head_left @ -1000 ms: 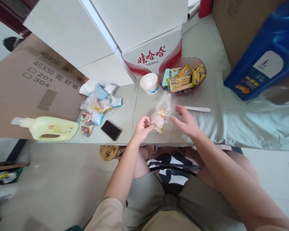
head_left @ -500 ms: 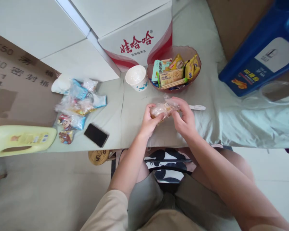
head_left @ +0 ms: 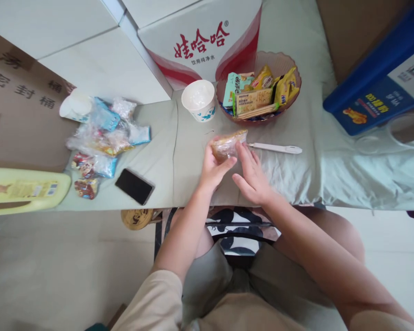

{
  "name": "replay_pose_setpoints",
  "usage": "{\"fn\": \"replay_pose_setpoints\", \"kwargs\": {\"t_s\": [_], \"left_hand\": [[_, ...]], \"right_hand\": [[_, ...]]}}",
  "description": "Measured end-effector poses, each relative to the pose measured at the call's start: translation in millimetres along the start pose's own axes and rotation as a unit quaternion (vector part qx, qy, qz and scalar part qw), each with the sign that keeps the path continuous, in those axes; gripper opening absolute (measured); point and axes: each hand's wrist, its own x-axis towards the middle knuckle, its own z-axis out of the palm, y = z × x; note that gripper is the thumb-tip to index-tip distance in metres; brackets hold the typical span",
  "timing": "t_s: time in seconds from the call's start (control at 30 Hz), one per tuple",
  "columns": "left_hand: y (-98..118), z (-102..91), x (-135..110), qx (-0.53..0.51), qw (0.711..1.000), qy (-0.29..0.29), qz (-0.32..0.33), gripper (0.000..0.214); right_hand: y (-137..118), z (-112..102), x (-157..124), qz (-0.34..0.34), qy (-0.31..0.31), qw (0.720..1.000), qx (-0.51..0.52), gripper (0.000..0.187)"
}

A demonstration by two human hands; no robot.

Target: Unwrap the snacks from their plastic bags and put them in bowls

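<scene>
My left hand (head_left: 214, 169) is closed around a clear plastic snack packet (head_left: 227, 144) with something brownish inside, held just above the grey-green tablecloth (head_left: 296, 170). My right hand (head_left: 250, 174) lies flat beside it, fingers stretched out, fingertips touching the packet's right side. A white pen-like stick (head_left: 275, 148) lies just right of the packet. Behind it stand a white paper cup (head_left: 199, 100) and a pinkish bowl (head_left: 290, 64) filled with wrapped snacks.
A heap of snack packets (head_left: 101, 138) and a black phone (head_left: 134, 186) lie to the left, with a yellow bottle (head_left: 24, 191) at the table's left edge. A red-and-white carton (head_left: 200, 43) stands behind. A blue jug (head_left: 382, 87) lies at right.
My right hand has let go of the packet and flattened out beside it. The packet has been gathered into my left hand. The view has shifted slightly.
</scene>
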Motion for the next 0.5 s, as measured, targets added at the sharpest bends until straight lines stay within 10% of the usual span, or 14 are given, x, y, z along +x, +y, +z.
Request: {"fn": "replay_pose_setpoints", "kwargs": {"t_s": [0.2, 0.33, 0.5], "left_hand": [[0.7, -17.3, 0.6, 0.101, 0.994, 0.028, -0.022, 0.077], [-1.2, -29.8, 4.1, 0.102, 0.992, 0.066, -0.015, 0.071], [-0.4, -34.7, 5.6, 0.101, 0.988, 0.117, -0.03, 0.076]], "right_hand": [[-2.4, -32.0, -3.1, -0.016, 0.043, 0.999, -0.016, 0.055], [22.5, -62.2, -1.9, 0.12, 0.162, 0.962, -0.186, 0.044], [44.1, -72.6, -2.2, 0.194, 0.154, 0.939, -0.239, 0.028]]}}
